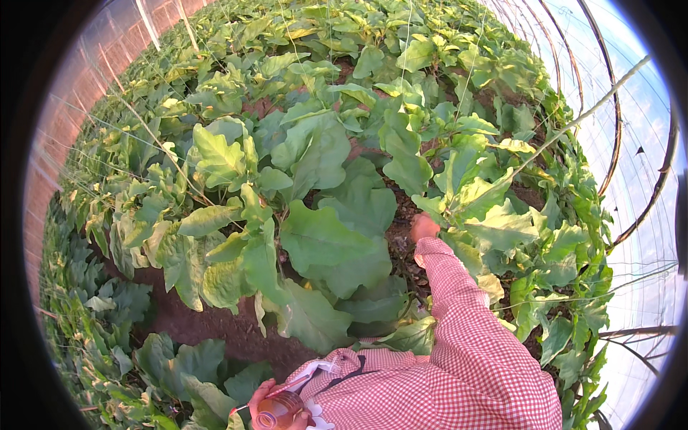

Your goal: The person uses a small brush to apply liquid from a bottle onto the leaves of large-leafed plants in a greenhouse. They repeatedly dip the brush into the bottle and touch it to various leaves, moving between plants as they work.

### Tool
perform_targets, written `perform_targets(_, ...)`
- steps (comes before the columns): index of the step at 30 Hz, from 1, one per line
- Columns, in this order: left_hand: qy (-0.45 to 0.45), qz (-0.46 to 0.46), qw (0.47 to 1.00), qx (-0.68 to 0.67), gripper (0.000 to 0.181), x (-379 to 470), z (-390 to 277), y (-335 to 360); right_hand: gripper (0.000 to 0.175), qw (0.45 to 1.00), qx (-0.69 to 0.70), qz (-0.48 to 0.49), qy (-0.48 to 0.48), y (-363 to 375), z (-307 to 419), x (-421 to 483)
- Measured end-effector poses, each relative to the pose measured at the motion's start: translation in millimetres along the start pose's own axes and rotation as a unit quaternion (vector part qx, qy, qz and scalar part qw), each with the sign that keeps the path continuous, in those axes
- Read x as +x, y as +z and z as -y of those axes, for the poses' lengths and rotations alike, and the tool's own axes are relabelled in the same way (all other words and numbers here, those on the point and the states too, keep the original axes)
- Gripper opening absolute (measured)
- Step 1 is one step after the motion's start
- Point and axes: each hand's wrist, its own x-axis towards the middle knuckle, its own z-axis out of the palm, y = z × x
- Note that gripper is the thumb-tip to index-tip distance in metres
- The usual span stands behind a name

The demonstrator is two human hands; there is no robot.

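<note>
My left hand is at the bottom edge, closed around an open-mouthed clear plastic bottle with amber-brown liquid. A thin red-and-white stick lies across the bottle top by the same hand. My right hand reaches out into the leafy plants, beside a lobed green leaf. Its fingers are partly hidden, and whether they grip anything does not show. Large broad leaves of what look like eggplant plants spread left of my right arm. Both arms wear red-and-white checked sleeves.
Thin strings hang among the plants. A slanting cord or pole crosses at the right, before the greenhouse's curved ribs and plastic film. Brown soil shows between the rows. A reddish-brown wall stands at the left.
</note>
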Motion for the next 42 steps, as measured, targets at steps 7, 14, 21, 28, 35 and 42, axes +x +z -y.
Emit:
perform_targets(7,-0.033,-0.061,0.992,-0.106,0.103,4.3,5.3,6.8,0.02,1.0,0.001,-0.018,-0.016,-59.9,17.9,-8.9)
perform_targets(14,-0.023,-0.048,0.995,-0.079,0.101,4.8,9.0,5.8,0.03,0.994,0.062,0.082,0.026,-149.8,37.3,-4.8)
perform_targets(21,-0.005,-0.024,0.997,-0.072,0.102,11.5,13.2,5.5,0.018,0.92,0.268,0.216,0.186,-184.5,38.8,39.8)
perform_targets(28,-0.018,-0.029,0.993,-0.115,0.1,8.7,14.7,6.4,0.025,0.965,0.104,0.242,0.013,-192.7,2.7,53.4)
perform_targets(35,-0.016,-0.045,0.996,-0.075,0.1,2.1,9.2,12.5,0.038,0.953,-0.108,0.268,-0.093,-182.5,16.9,38.4)
perform_targets(42,-0.006,-0.057,0.995,-0.087,0.101,0.1,10.0,15.8,0.035,0.922,-0.222,0.29,-0.13,-179.4,40.7,42.1)
